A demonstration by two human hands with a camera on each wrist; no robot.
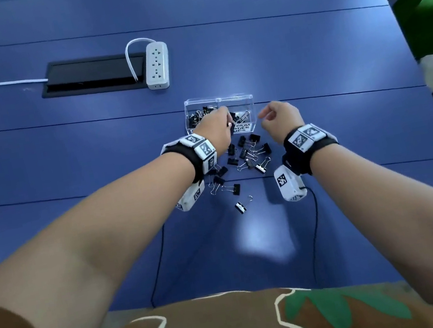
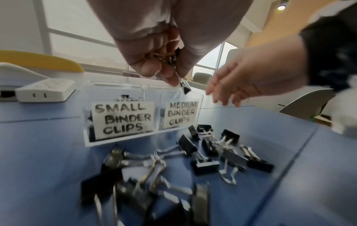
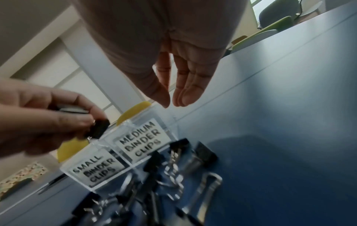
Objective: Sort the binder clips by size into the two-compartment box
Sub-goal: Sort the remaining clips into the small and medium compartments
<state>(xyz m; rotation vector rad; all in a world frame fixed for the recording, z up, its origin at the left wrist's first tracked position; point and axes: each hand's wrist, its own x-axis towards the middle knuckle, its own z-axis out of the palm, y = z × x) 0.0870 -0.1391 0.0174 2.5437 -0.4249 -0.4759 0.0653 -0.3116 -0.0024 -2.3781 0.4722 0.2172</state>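
Observation:
A clear two-compartment box (image 1: pixel 248 98) stands on the blue table, labelled "small binder clips" (image 2: pixel 123 120) on its left half and "medium binder clips" (image 2: pixel 181 114) on its right half. Black clips lie in both halves. My left hand (image 1: pixel 220 128) hovers over the box's front middle and pinches a black binder clip (image 2: pixel 184 88), also visible as the clip (image 3: pixel 97 128) in the right wrist view. My right hand (image 1: pixel 276 118) hangs just right of the box, fingers relaxed, holding nothing. A pile of loose black clips (image 1: pixel 251 154) lies in front of the box.
A white power strip (image 1: pixel 156 64) and a black cable hatch (image 1: pixel 95 72) sit at the back left. One clip (image 1: pixel 241 205) lies apart, nearer to me. The table's right edge (image 1: pixel 408 43) borders a green chair.

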